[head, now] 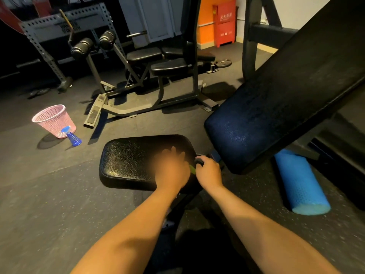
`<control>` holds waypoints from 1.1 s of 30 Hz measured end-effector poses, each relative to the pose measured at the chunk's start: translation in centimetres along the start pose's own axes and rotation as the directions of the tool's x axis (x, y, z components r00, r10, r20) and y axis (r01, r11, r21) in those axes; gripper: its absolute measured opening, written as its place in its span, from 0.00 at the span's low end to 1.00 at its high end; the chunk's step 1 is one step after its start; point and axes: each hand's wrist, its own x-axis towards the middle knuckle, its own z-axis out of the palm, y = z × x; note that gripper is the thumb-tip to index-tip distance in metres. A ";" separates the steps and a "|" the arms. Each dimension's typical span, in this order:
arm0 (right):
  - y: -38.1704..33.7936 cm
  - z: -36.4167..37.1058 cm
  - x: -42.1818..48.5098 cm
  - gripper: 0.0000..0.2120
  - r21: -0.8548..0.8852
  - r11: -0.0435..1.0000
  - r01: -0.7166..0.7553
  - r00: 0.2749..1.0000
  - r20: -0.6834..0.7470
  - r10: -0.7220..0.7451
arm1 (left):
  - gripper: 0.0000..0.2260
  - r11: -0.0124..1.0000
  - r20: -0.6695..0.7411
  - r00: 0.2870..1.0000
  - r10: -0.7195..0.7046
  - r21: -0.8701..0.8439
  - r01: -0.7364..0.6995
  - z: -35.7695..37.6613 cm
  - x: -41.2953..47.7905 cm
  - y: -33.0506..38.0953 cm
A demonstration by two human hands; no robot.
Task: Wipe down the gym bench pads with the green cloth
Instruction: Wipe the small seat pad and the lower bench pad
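- The person leans over the bench, both bare forearms reaching down to the black seat pad [128, 161].
- The left hand [171, 168] lies palm down on the right part of that seat pad, fingers stretched out and spread. It is smeared by blur, so the finer lie of the fingers is hard to read.
- The green cloth [192, 169] is under that hand, at the seat pad's right end. Only a narrow green strip shows at the hand's right edge, in the gap between the two hands. As far as the blur lets me judge, the flat fingers press on it rather than curl round it.
- The right hand [209, 172] is just beside the left one, at the joint between seat and back. Its fingers are curled tight round a black knob [199, 162].
- The back pad [276, 107] rises at a slant, up and to the right from that joint, dark with a bluish sheen at its lower end.
- A blue foam roller [301, 184] lies on the floor [49, 204] below the back pad, to the right of the bench.
- Well off to the left stands a pink basket [54, 119], with a blue spray bottle [72, 136] upright just in front of it; I cannot tell whether they touch.
- Behind them is a weight machine [158, 66] with black pads, a weight plate [223, 63] on the floor beside it, and a red cabinet [225, 22] against the far wall.
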 end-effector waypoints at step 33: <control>-4.8 -1.9 -0.4 0.18 0.256 0.964 -0.074 0.991 0.125 0.043 | 0.18 0.911 -0.134 0.988 -0.078 -0.411 0.016 -1.8 -4.3 -1.9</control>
